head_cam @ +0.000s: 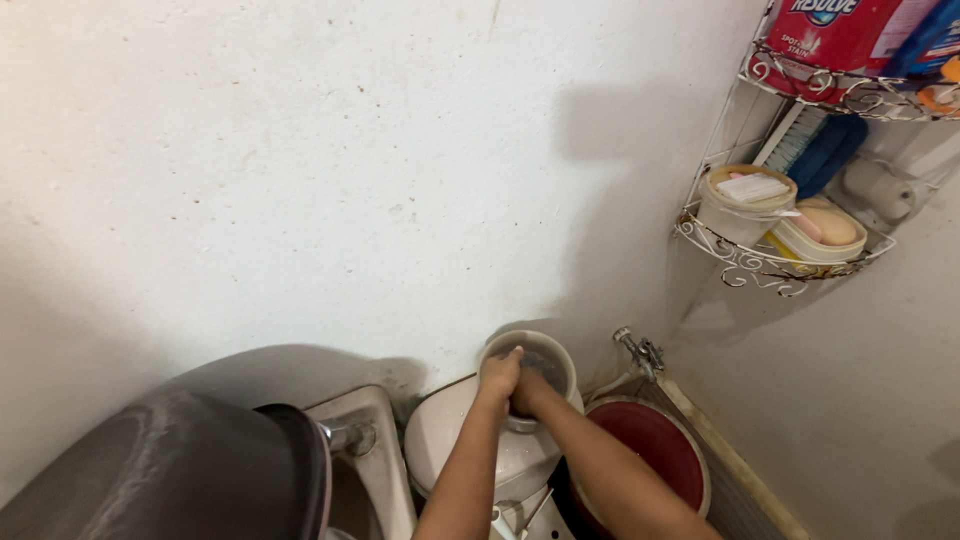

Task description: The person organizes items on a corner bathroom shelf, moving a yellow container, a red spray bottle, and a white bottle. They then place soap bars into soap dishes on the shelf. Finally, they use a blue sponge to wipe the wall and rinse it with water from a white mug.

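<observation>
I see both hands in a small grey bowl standing on a white tank lid, low and just right of centre. My left hand curls its grip over the bowl's 9 o'clock rim. My right hand presses inside; its grip I cannot tell. A red bucket sits at the bowl's 4 o'clock, under a tap.
</observation>
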